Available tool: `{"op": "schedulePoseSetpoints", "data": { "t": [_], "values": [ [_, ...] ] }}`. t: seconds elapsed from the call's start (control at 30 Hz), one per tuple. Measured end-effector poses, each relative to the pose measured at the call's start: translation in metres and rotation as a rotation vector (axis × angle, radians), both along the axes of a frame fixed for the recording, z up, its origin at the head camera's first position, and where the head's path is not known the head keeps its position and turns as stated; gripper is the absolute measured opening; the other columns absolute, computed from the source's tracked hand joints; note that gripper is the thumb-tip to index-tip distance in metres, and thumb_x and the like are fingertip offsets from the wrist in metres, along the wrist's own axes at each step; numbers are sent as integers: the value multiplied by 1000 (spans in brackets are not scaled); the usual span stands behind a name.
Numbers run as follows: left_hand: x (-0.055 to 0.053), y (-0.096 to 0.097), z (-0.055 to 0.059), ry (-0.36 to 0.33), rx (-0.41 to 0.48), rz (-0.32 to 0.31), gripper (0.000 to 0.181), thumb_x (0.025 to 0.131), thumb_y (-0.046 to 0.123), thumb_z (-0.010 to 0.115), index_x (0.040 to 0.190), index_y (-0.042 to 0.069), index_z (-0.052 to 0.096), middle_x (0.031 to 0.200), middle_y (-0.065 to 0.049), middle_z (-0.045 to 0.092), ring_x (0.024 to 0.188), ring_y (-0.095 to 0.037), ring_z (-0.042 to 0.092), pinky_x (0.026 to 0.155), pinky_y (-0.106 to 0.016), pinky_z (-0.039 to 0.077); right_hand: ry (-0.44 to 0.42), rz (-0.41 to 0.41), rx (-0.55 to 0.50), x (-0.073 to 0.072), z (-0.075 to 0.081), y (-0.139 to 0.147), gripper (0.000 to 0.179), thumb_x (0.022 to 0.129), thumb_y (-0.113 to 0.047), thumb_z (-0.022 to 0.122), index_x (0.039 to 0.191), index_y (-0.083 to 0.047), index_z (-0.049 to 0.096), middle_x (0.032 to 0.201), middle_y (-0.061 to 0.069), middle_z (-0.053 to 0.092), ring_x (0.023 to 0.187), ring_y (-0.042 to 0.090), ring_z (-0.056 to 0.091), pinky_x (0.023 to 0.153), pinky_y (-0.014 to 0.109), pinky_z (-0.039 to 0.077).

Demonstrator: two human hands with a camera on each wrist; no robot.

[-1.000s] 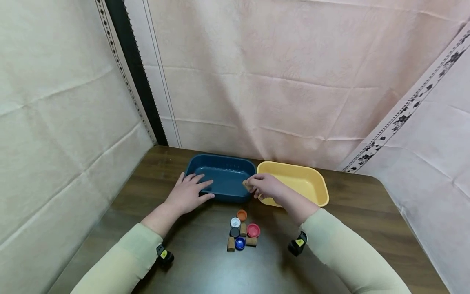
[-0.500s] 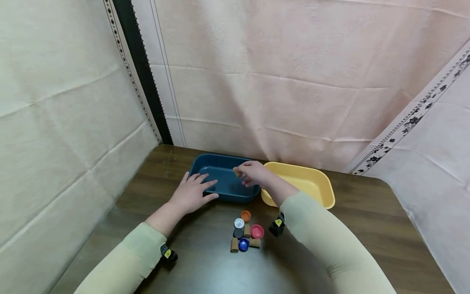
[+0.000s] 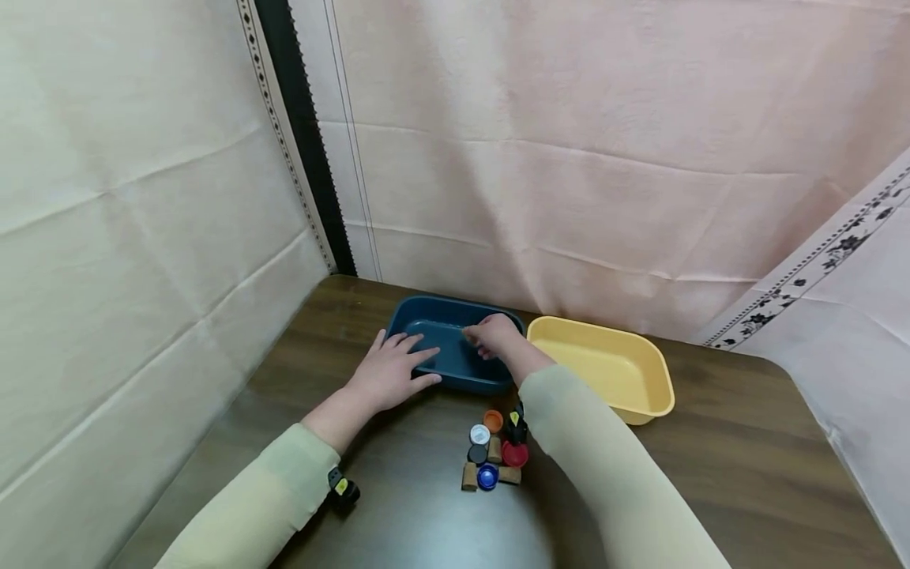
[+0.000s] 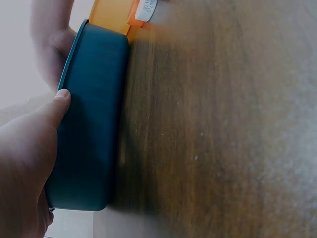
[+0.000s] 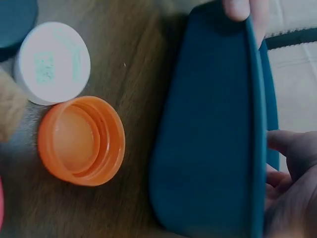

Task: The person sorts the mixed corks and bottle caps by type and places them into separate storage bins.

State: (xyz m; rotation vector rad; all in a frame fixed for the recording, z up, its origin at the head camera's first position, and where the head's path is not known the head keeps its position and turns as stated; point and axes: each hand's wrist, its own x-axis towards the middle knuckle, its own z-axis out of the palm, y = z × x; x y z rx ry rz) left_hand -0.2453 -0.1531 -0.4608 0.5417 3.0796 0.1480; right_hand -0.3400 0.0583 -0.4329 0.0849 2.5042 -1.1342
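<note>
My left hand point(image 3: 387, 373) rests on the front left rim of a dark blue plastic basin point(image 3: 465, 384), fingers spread over its inside. In the left wrist view the thumb point(image 4: 60, 101) lies against the basin's outer wall point(image 4: 91, 124). My right hand point(image 3: 499, 337) is over the basin's right part, pinching a small tan piece point(image 3: 469, 335) that looks like a cork. In the right wrist view the basin wall hides part of that hand point(image 5: 292, 171), and the held piece does not show.
In front of the basin lie an orange cap point(image 3: 493, 420), a white cap point(image 3: 479, 435), a black cap point(image 3: 478, 454), a red cap point(image 3: 515, 454), a blue cap point(image 3: 487, 476) and several corks point(image 3: 470, 476). A yellow basin point(image 3: 604, 371) stands to the right.
My right hand has moved left with the tan piece, from the border between the two basins to over the blue one. The left hand stays on the rim. The head view has shifted slightly.
</note>
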Motion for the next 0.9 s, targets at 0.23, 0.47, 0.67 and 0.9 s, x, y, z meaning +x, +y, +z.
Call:
{"op": "schedulePoseSetpoints", "data": {
  "t": [0.23, 0.47, 0.67, 0.9],
  "values": [
    [-2, 6, 1, 1, -7, -11, 67, 94, 74, 37, 150, 37, 43, 158, -5, 37, 145, -34, 30, 117, -62, 10, 1, -43, 150, -11, -9, 5, 36, 97, -41, 63, 85, -7, 68, 75, 7, 61, 64, 19, 57, 64, 30, 51],
    [0, 7, 2, 0, -6, -11, 66, 94, 73, 38, 149, 37, 45, 157, -5, 38, 145, -34, 31, 117, -62, 11, -5, -33, 202, -17, -20, 3, 40, 97, -44, 62, 82, -7, 67, 72, 6, 60, 64, 20, 58, 62, 31, 48],
    [1, 2, 2, -2, -6, 4, 66, 94, 73, 39, 148, 37, 46, 157, -5, 38, 145, -34, 30, 118, -62, 9, -15, -15, 229, -18, -22, -4, 38, 97, -43, 63, 86, -7, 67, 70, 6, 59, 64, 21, 58, 61, 32, 48],
    [2, -2, 4, -3, 16, -21, 65, 95, 71, 39, 149, 35, 46, 157, -6, 37, 145, -33, 30, 118, -61, 8, 6, 17, 263, -12, -14, -7, 37, 97, -41, 63, 90, -6, 70, 77, 9, 63, 71, 23, 61, 64, 33, 49]
  ]
}}
